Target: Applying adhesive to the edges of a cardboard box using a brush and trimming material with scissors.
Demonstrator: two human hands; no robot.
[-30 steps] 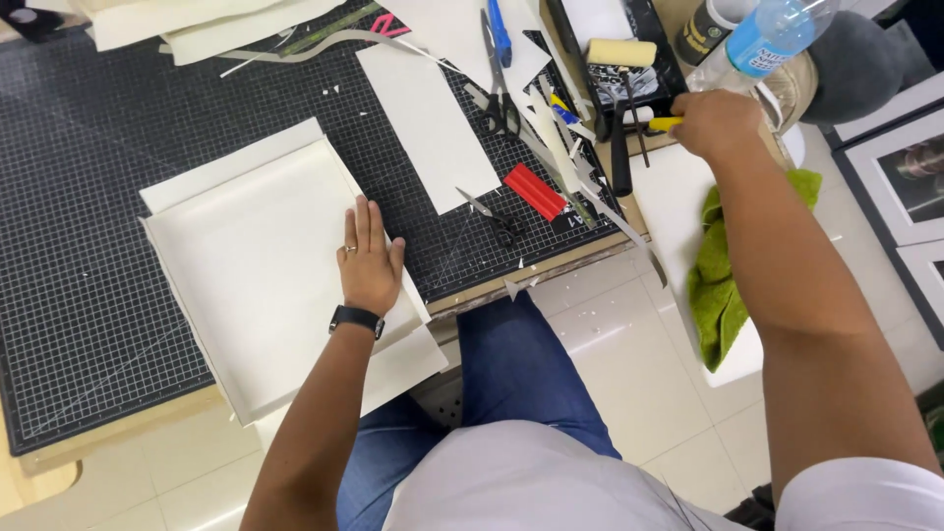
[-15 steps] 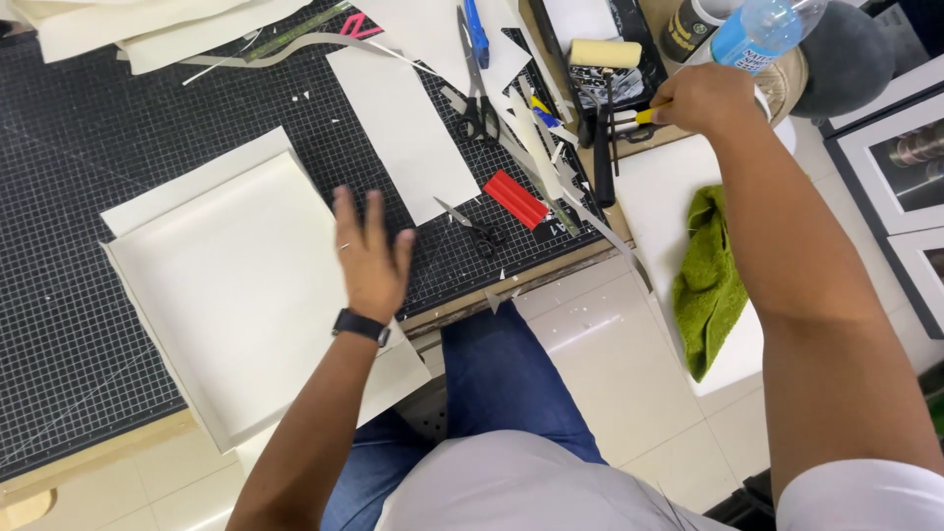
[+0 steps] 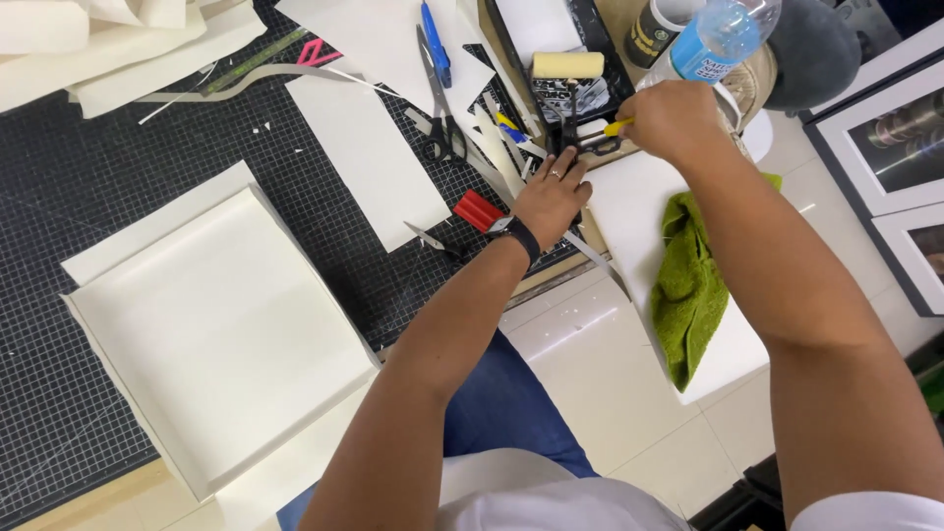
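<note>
My right hand [image 3: 674,118] is closed around the yellow handle [image 3: 618,126] of a small paint roller. Its cream foam roller [image 3: 567,65] rests in a black tray [image 3: 600,34] at the table's far edge. My left hand [image 3: 553,192], with a black watch on the wrist, lies with fingers stretched out on the roller's black frame [image 3: 567,138] at the near end of the tray. A shallow white card box [image 3: 216,334] sits on the black cutting mat [image 3: 98,197] to the left, with neither hand on it.
A white card sheet [image 3: 369,157], black scissors [image 3: 442,138], a blue cutter [image 3: 436,44] and a red tool [image 3: 479,209] lie on the mat. A green cloth [image 3: 688,285] hangs over a white board [image 3: 629,211]. A water bottle [image 3: 723,34] and framed pictures [image 3: 895,128] are at right.
My left hand has lifted off the white card box and moved right, up to the roller frame by the black tray. My right hand has stayed on the yellow handle.
</note>
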